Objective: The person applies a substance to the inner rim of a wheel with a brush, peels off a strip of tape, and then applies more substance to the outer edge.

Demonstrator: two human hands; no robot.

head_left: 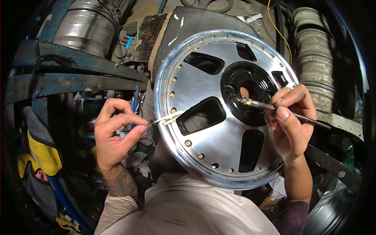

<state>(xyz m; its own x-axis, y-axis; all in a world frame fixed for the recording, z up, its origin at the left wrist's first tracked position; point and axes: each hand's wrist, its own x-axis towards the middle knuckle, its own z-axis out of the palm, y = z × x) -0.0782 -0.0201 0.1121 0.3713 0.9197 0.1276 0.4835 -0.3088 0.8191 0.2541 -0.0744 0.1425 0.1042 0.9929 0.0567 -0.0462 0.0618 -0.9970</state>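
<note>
A polished wheel rim (199, 86) with a black centre (235, 72) and gold bolts round its edge lies in front of me. Pinched in my left hand (117, 131), at the rim's left lip, is the end of a thin pale strip of masking tape (172, 116). The strip runs onto the wheel face beside a black-edged window (186, 123). Over the wheel's right side, my right hand (291, 121) grips a slim paintbrush (256, 103) between thumb and fingers. Its dark, pale-smeared tip overlaps the black centre in this view.
Under the wheel is a dark padded surface (192, 21). Stacked metal rims (315, 58) stand at right, with a large metal drum shape (88, 27) at upper left. Blue metal bars (90, 82) cross the left side. Yellow-grey cloths (45, 150) hang at far left.
</note>
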